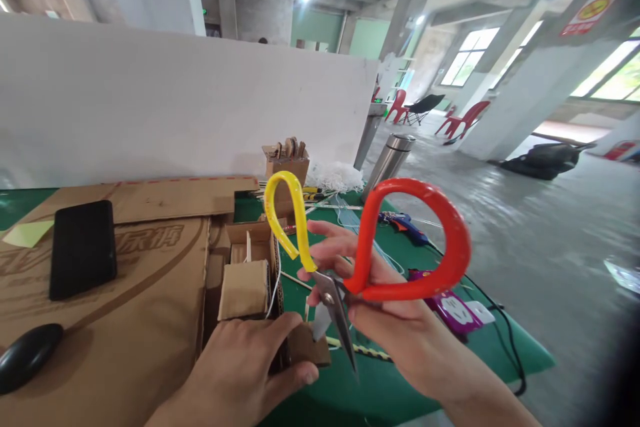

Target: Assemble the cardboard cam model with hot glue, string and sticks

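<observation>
My right hand (395,307) holds a pair of scissors (336,310) with one yellow and one red handle loop. The loops point up and away, and the metal blades point down towards me. My left hand (240,360) grips the near end of an open cardboard box (277,260), its thumb apart from the index finger around the cardboard. Inside the box is a smaller cardboard block (244,288), with a white string running beside it. A pale translucent piece (321,321) shows behind the blades; what holds it is hidden.
A cardboard sheet (150,320) bears a black tablet-like device (83,250) and a black mouse (27,357). Further back stand a cardboard holder (287,167) and a steel flask (390,160). A blue glue gun (407,227) and a purple power strip (453,307) lie right.
</observation>
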{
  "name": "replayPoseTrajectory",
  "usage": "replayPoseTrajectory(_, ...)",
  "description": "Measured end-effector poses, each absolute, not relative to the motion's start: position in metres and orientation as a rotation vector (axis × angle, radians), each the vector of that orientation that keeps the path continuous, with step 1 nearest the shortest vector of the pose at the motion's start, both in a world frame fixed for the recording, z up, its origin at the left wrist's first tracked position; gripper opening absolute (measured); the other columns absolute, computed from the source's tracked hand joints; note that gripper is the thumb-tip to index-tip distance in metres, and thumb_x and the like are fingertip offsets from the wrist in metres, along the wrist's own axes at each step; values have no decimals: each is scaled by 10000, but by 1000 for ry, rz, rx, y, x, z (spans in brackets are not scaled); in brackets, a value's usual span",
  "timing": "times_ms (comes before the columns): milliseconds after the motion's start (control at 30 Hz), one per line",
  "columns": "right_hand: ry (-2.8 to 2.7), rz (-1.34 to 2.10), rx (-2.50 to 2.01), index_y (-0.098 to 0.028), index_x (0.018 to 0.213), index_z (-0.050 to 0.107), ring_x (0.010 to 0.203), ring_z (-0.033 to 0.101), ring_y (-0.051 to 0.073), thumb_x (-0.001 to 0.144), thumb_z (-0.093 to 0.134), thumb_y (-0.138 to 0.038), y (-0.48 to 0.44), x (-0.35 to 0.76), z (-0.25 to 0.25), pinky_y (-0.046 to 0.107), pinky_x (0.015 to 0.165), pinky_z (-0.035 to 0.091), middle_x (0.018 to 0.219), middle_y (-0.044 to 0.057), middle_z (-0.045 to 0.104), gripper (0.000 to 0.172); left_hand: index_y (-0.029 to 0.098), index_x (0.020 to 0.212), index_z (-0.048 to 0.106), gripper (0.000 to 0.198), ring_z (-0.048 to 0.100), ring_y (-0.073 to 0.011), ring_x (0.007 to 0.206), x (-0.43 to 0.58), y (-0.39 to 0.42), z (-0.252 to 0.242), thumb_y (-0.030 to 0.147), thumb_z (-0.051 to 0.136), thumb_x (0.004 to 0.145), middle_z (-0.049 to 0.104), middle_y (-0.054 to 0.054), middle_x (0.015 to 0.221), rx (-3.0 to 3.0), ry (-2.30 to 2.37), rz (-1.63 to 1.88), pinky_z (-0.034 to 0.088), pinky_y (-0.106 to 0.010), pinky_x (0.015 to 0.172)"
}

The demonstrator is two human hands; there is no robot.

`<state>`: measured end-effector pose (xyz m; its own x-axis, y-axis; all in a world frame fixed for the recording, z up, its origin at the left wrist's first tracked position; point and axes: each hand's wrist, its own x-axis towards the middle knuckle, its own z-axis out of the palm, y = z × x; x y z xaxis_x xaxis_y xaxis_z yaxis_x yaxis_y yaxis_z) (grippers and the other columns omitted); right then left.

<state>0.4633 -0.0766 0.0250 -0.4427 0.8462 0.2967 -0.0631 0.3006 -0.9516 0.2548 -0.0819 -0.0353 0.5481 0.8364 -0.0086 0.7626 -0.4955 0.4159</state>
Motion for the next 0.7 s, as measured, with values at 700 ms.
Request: replayPoseTrajectory(700, -2247, 758, -857, -351, 1403, 506, 1218, 539, 209, 914, 491, -65, -75, 476, 34, 431, 1050, 489, 1367, 68, 470, 567, 292, 1090, 629, 312, 735, -241, 745, 257, -80, -31, 531, 586, 894, 762, 31, 842, 2326, 1300, 208, 444, -283, 602)
